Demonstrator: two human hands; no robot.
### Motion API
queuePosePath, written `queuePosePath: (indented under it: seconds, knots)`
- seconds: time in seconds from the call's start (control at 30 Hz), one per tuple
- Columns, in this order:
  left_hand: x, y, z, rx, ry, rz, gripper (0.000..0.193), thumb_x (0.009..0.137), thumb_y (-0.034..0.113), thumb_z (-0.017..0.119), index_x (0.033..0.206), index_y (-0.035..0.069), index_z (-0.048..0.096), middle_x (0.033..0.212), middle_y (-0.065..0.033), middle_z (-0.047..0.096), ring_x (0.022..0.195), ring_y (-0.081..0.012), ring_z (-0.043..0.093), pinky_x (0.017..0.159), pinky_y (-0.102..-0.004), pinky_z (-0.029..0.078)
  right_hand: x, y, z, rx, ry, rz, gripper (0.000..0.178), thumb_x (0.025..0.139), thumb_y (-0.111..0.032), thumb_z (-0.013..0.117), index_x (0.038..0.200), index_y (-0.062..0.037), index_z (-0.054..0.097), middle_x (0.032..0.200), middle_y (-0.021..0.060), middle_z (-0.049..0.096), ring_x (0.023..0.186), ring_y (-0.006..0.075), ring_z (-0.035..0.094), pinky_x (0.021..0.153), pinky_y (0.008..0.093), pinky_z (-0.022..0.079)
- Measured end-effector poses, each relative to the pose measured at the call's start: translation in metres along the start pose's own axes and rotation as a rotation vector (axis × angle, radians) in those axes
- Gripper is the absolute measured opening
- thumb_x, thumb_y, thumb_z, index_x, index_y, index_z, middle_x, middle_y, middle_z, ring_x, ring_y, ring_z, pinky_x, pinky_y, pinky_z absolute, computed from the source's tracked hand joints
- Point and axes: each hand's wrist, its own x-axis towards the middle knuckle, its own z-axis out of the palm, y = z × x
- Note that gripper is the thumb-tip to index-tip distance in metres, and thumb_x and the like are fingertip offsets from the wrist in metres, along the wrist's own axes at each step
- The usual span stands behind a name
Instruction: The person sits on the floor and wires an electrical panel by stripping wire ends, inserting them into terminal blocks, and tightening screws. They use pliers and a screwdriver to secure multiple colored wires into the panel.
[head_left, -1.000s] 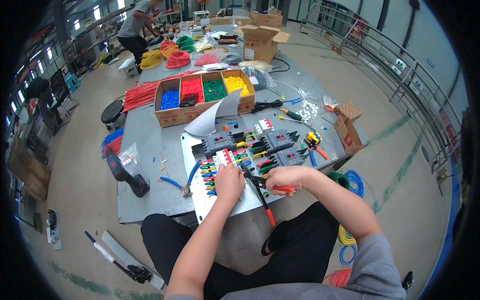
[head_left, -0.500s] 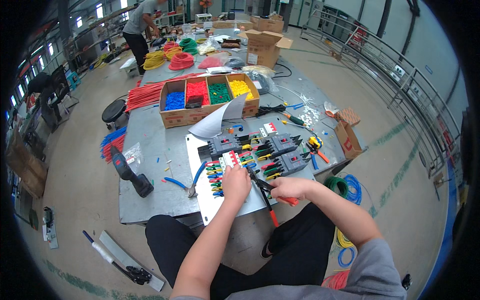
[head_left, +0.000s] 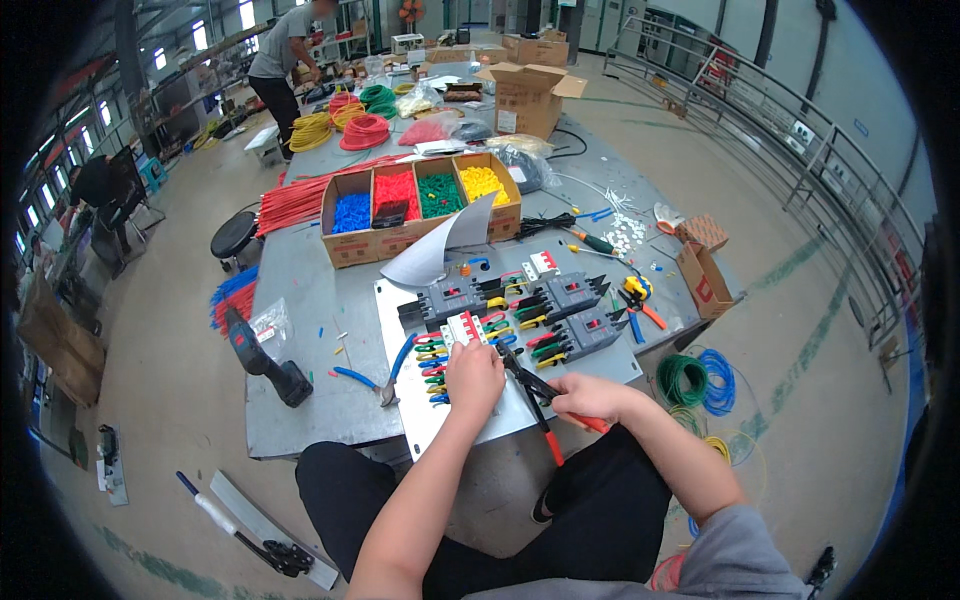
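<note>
My left hand (head_left: 474, 380) is closed at the lower end of a white breaker with red levers (head_left: 464, 326); whatever its fingertips grip is hidden. In my right hand (head_left: 588, 398) are crimping pliers (head_left: 532, 382) with black arms and red-orange grips. Their handles are spread, the hand is round one of them, and the jaws point at the left hand's fingertips. Short coloured wires (head_left: 432, 362) fan out beside the breaker. Under it lies a white mounting plate (head_left: 420, 425), which also carries grey moulded-case breakers (head_left: 585, 333) with wires fitted.
A divided cardboard box (head_left: 350, 250) of coloured caps stands beyond a curled paper sheet (head_left: 420, 262). Blue-handled cutters (head_left: 385, 390) and a cordless drill (head_left: 265, 360) lie left. A tape measure (head_left: 637, 288) and small carton (head_left: 704, 280) are right. A person (head_left: 285, 60) stands far left.
My right hand has shifted slightly right and toward me, and the pliers' handles look a little wider apart. My left hand stays at the breaker. The whole view has shifted slightly.
</note>
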Motion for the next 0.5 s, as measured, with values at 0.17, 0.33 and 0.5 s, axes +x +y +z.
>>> queuePosePath:
  seconds: [0.17,0.33,0.5]
  knots:
    - [-0.003,0.0,0.001,-0.013,0.054,0.034,0.009,0.086,0.012,0.077,0.082,0.004,0.077,0.093,-0.012,0.07,0.098,-0.0334,0.063,0.087,-0.0454,0.054,0.0,0.014,-0.002,0.044,0.008,-0.034,0.005,0.094,-0.006,0.054,0.096,-0.0018,0.056,0.058,0.0044,0.058,0.04,0.0136,0.051,0.04,0.0306,0.039]
    - [-0.003,0.0,0.001,-0.013,0.038,0.041,0.009,0.085,0.014,0.079,0.083,0.005,0.078,0.096,-0.0115,0.07,0.1,-0.0341,0.062,0.088,-0.045,0.054,0.003,0.022,-0.004,0.035,0.012,-0.032,0.006,0.094,-0.007,0.055,0.097,-0.0028,0.057,0.058,0.0036,0.058,0.044,0.0126,0.052,0.043,0.0307,0.041]
    - [-0.003,-0.001,0.001,0.004,0.048,0.044,0.009,0.084,0.015,0.079,0.082,0.006,0.078,0.095,-0.0112,0.07,0.099,-0.0344,0.062,0.088,-0.0452,0.055,-0.001,0.015,0.0,0.023,0.023,-0.035,0.006,0.094,-0.007,0.055,0.097,-0.0027,0.057,0.058,0.0035,0.058,0.045,0.0125,0.053,0.045,0.0306,0.041]
